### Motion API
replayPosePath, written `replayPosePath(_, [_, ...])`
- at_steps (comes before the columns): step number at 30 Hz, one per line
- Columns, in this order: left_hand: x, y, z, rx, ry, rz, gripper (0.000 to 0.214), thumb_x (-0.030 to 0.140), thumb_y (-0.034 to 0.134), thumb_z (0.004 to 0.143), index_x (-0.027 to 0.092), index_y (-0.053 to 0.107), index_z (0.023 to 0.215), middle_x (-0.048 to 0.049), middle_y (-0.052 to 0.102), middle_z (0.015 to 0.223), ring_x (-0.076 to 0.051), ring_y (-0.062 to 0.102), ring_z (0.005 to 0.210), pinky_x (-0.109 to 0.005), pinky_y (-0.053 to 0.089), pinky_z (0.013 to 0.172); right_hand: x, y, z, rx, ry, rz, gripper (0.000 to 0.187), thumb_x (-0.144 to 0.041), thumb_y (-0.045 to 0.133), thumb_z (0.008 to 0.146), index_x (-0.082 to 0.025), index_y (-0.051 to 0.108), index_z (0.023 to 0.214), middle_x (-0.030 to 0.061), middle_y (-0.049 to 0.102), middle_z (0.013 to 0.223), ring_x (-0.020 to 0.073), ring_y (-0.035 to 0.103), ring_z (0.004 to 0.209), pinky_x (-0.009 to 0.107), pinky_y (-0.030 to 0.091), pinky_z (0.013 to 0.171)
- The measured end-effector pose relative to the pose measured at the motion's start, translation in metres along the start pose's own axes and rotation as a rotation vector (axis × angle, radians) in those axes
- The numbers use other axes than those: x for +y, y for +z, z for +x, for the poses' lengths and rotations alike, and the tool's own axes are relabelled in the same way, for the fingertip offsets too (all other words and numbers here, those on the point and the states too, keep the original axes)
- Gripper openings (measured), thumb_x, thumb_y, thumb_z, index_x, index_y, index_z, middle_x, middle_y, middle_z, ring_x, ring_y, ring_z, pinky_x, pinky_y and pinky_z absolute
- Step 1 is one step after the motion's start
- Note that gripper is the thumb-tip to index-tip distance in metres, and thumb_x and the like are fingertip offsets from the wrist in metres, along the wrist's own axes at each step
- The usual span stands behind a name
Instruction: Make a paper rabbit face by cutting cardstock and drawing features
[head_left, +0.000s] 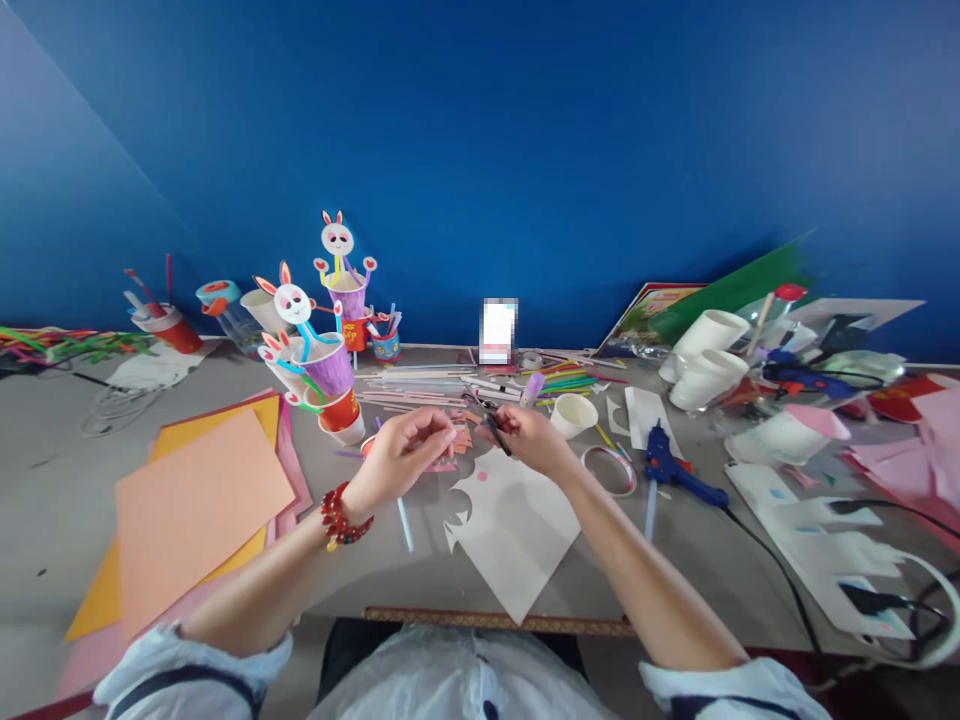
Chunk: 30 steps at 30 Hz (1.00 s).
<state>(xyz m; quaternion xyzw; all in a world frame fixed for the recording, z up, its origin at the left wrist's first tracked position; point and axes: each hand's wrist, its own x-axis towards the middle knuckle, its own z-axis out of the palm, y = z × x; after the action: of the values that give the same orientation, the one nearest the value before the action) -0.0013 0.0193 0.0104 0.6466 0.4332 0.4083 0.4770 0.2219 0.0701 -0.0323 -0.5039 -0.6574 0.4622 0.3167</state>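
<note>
In the head view, my right hand (531, 438) grips a pair of dark scissors (493, 428) over the middle of the desk. My left hand (409, 448), with a red bead bracelet (345, 520) on its wrist, is bent into a pinch just to the left. Whatever its fingertips hold, if anything, is too small to make out. Small orange paper scraps (463, 432) show between the hands. Below them lies a white sheet (517, 530) with curved bites cut from its left edge and a pink dot on it.
Orange and yellow paper sheets (202, 510) lie on the left, behind them paper-cup rabbit figures (326, 370). At the right are a paper cup (574, 414), a tape roll (609, 470), a blue glue gun (675, 468) with its cord, and a white power strip (817, 560). A phone (498, 332) stands at the back.
</note>
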Motion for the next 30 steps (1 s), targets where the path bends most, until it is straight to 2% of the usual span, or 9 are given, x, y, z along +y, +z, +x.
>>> replayPosePath(4, [-0.008,0.008,-0.008,-0.048,0.019,0.029,0.023,0.034,0.054,0.094,0.017,0.066,0.086,-0.0028,0.064,0.075,-0.013,0.061,0.069,-0.023,0.051,0.064,-0.014,0.013,-0.024,0.020,0.003,0.452,0.034,-0.042,0.078,0.069,-0.019,0.059,0.084,-0.0004,0.064,0.072,0.0108,0.052,0.055,0.021,0.035,0.045])
replayPosePath(6, [-0.009,0.013,-0.012,-0.064,0.037,0.041,0.023,0.033,0.052,0.095,0.016,0.066,0.087,-0.0039,0.065,0.078,-0.014,0.060,0.070,-0.023,0.049,0.064,-0.021,0.019,-0.039,0.010,-0.019,0.556,0.034,-0.036,0.081,0.066,-0.019,0.060,0.087,0.0004,0.065,0.079,0.0100,0.052,0.057,0.020,0.037,0.046])
replayPosePath(10, [-0.009,0.023,-0.019,-0.087,0.043,-0.004,0.021,0.031,0.052,0.096,0.017,0.064,0.087,-0.0036,0.065,0.079,-0.014,0.059,0.071,-0.022,0.046,0.062,-0.032,0.025,-0.060,0.068,-0.026,0.584,0.032,-0.031,0.080,0.066,-0.020,0.058,0.087,0.0003,0.065,0.079,0.0108,0.053,0.060,0.020,0.039,0.048])
replayPosePath(14, [-0.005,0.028,-0.021,-0.093,0.017,0.042,0.017,0.029,0.055,0.094,0.017,0.062,0.084,-0.0025,0.064,0.075,-0.013,0.057,0.067,-0.020,0.042,0.056,-0.037,0.027,-0.066,0.097,-0.043,0.568,0.033,-0.027,0.083,0.061,-0.020,0.057,0.081,-0.0018,0.064,0.073,0.0123,0.056,0.064,0.021,0.041,0.053])
replayPosePath(17, [-0.003,0.032,-0.024,-0.084,0.054,-0.030,0.024,0.033,0.051,0.097,0.016,0.062,0.084,-0.0033,0.063,0.075,-0.014,0.057,0.069,-0.023,0.045,0.062,-0.035,0.030,-0.068,0.114,-0.026,0.624,0.035,-0.025,0.084,0.059,-0.020,0.055,0.079,-0.0026,0.063,0.071,0.0114,0.055,0.061,0.021,0.039,0.051])
replayPosePath(20, [-0.005,0.040,-0.031,-0.040,0.103,-0.162,0.029,0.037,0.047,0.099,0.016,0.064,0.088,-0.0047,0.063,0.079,-0.015,0.059,0.075,-0.026,0.048,0.071,-0.032,0.036,-0.072,0.188,-0.015,0.674,0.033,-0.025,0.082,0.062,-0.020,0.055,0.081,-0.0030,0.062,0.071,0.0095,0.051,0.054,0.020,0.036,0.047])
replayPosePath(24, [-0.016,0.058,-0.042,0.054,0.064,-0.209,0.020,0.036,0.060,0.093,0.016,0.064,0.092,-0.0047,0.064,0.083,-0.015,0.058,0.076,-0.025,0.047,0.069,-0.030,0.043,-0.078,0.278,-0.030,0.679,0.029,-0.027,0.079,0.065,-0.020,0.056,0.080,-0.0027,0.061,0.073,0.0078,0.047,0.051,0.021,0.038,0.047])
replayPosePath(27, [-0.021,0.066,-0.043,0.120,0.045,-0.240,0.021,0.035,0.061,0.093,0.016,0.062,0.085,-0.0021,0.060,0.075,-0.013,0.055,0.069,-0.023,0.045,0.064,-0.029,0.045,-0.082,0.276,-0.020,0.669,0.029,-0.025,0.079,0.065,-0.020,0.057,0.082,-0.0028,0.061,0.072,0.0081,0.048,0.052,0.020,0.038,0.048])
replayPosePath(30, [-0.021,0.067,-0.042,0.135,0.042,-0.256,0.020,0.034,0.060,0.093,0.016,0.061,0.084,-0.0014,0.059,0.074,-0.012,0.055,0.068,-0.023,0.044,0.063,-0.026,0.045,-0.085,0.249,-0.008,0.663,0.028,-0.024,0.080,0.064,-0.020,0.058,0.082,-0.0032,0.061,0.072,0.0092,0.050,0.055,0.020,0.040,0.049])
